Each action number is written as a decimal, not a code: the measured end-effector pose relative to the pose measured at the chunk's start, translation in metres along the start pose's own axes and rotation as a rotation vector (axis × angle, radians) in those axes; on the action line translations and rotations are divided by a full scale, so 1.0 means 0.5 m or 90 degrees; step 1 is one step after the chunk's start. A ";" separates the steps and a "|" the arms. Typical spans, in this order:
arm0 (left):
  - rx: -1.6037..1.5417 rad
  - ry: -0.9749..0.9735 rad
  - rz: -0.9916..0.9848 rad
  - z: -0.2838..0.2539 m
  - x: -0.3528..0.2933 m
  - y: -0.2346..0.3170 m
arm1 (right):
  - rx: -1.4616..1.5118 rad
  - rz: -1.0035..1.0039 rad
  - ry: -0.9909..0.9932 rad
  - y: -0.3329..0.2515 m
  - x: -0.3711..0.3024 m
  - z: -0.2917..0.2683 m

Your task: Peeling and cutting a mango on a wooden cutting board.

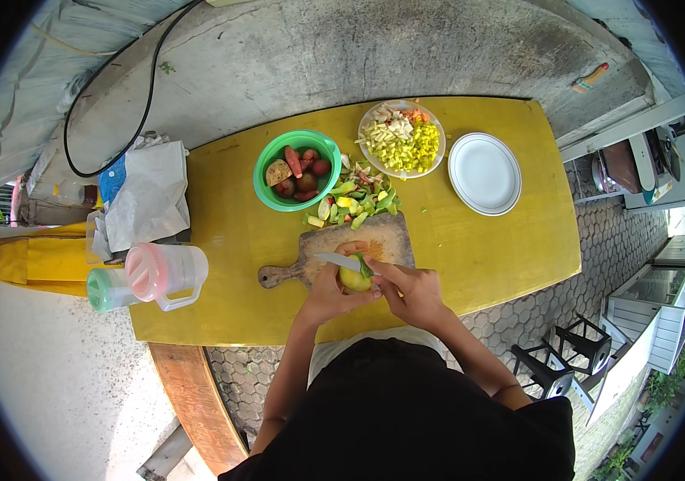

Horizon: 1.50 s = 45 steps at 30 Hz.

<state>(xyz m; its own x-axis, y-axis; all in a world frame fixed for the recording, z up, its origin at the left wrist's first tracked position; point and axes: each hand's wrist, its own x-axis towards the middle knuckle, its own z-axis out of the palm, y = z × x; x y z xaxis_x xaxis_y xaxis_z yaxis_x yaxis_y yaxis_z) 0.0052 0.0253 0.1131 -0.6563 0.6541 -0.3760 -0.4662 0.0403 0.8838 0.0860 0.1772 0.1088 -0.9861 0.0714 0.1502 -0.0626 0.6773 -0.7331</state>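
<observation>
My left hand (325, 295) grips a yellow-green fruit (353, 280) just above the near edge of a wooden cutting board (387, 232). My right hand (416, 290) holds a knife (336, 260) whose blade points left across the top of the fruit, where a strip of green peel lifts off. A heap of green and yellow peelings (356, 200) lies at the board's far edge.
On the yellow table (503, 256) stand a green bowl (266, 160) of reddish fruit, a plate (368, 127) of chopped pieces and an empty white plate (484, 172). At the left are a pink-lidded pitcher (168, 272), a green-lidded container (106, 290), white wrapping (150, 196) and a black cable (146, 96).
</observation>
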 end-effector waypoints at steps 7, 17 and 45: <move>-0.069 -0.041 -0.114 -0.029 -0.004 -0.035 | 0.037 -0.014 0.022 -0.011 -0.015 0.010; 0.257 0.036 0.199 0.008 -0.016 0.011 | 0.025 0.013 -0.125 -0.042 -0.013 -0.049; 0.394 0.037 0.259 0.002 -0.016 0.024 | 0.114 -0.025 -0.120 -0.041 0.019 -0.068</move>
<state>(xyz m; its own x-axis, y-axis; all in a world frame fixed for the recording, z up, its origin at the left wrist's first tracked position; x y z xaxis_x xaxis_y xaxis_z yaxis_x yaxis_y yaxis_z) 0.0054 0.0211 0.1269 -0.7446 0.6673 0.0150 0.2278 0.2328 0.9455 0.0830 0.1889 0.1477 -0.9926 -0.1012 0.0667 -0.1109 0.5358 -0.8370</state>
